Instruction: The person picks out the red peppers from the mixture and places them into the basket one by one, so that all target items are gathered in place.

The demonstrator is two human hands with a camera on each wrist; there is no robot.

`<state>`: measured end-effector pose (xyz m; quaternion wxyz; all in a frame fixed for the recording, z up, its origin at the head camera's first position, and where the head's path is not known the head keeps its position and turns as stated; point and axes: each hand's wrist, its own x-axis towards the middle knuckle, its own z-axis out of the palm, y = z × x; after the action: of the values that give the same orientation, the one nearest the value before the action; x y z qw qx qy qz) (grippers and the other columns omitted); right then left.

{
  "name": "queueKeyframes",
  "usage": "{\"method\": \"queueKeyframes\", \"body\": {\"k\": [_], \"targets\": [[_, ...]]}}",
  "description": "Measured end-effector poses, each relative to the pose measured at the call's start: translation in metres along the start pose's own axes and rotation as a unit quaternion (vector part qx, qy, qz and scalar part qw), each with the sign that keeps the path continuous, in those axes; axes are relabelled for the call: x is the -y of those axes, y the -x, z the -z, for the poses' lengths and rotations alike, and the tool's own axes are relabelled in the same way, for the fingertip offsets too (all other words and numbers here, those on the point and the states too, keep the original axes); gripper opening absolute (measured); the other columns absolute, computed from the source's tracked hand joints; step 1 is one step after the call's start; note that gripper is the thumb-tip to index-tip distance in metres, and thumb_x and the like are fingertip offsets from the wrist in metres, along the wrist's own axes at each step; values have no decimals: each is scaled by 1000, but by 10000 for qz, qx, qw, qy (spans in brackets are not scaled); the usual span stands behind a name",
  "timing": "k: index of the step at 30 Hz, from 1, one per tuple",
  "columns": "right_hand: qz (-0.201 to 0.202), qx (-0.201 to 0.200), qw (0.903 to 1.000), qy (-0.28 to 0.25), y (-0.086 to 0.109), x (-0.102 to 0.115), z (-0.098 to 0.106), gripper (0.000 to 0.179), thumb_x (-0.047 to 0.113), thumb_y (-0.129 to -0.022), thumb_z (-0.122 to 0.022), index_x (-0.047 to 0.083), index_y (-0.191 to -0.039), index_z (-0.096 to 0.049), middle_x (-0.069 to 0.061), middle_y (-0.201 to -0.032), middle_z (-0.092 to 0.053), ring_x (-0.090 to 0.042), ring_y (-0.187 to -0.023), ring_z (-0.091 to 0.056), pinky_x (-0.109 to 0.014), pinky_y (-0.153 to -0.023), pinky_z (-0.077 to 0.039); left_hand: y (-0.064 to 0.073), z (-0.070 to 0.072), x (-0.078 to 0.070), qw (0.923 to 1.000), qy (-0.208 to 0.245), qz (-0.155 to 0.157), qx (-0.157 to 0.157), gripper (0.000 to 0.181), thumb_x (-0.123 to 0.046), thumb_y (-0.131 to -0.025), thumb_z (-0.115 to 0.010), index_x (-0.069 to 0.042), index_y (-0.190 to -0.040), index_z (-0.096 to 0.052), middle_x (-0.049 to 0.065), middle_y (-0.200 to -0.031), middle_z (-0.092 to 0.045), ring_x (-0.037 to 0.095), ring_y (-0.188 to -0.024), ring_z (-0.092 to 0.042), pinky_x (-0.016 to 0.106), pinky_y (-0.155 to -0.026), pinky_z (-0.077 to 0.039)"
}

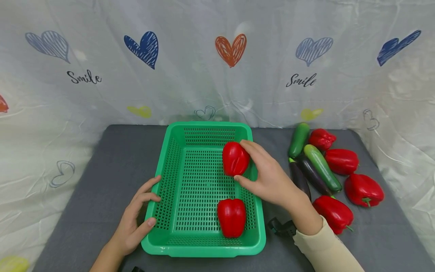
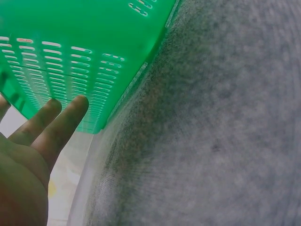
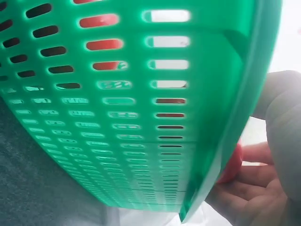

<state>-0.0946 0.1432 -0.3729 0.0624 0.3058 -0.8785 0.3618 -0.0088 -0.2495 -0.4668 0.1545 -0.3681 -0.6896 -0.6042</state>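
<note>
placing a pepper, i reckon
right hand pinches it, left hand spread against basket; release next, probably

Black script "Smile" stands twice on the pale backdrop.

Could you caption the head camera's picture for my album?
Right hand holding a glossy red bell pepper at a green, perforated plastic basket, left hand against the basket's left side.
</note>
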Motion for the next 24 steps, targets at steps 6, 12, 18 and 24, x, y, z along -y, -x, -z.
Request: {"method": "queueKeyframes", "body": {"k": [6,12,18,24], "targets": [[-10,224,9997,95,0,-2,-6,86,24,-91,-88,5,-164,-46,-11,-167,-47,-30,-151,-46,-55,-109,-54,0,0,0,10000,37,-15,-10,30,-6,-108,-57,18,-126,-53,43,-165,-30,42,-162,-25,36,-127,-24],[-27,403,9990,201,-2,-3,-10,86,26,-89,-90,8,-163,-49,-8,-165,-49,-28,-149,-49,-52,-106,-56,0,-1,0,10000,74,-45,-5,30,-5,-108,-57,19,-126,-52,43,-164,-29,42,-162,-25,36,-126,-25],[-87,596,9979,235,-3,-3,-13,86,29,-88,-91,11,-162,-50,-4,-165,-50,-26,-148,-50,-51,-105,-57,0,-1,1,10000,49,-28,-4,30,-6,-109,-57,18,-126,-53,43,-165,-29,42,-162,-25,36,-126,-26],[-8,710,9971,280,-5,-3,-14,87,29,-88,-91,12,-162,-50,-3,-164,-50,-25,-147,-51,-50,-107,-55,1,0,1,10000,35,13,-2,30,-6,-109,-57,18,-126,-53,43,-165,-29,42,-162,-25,36,-125,-26]]}}
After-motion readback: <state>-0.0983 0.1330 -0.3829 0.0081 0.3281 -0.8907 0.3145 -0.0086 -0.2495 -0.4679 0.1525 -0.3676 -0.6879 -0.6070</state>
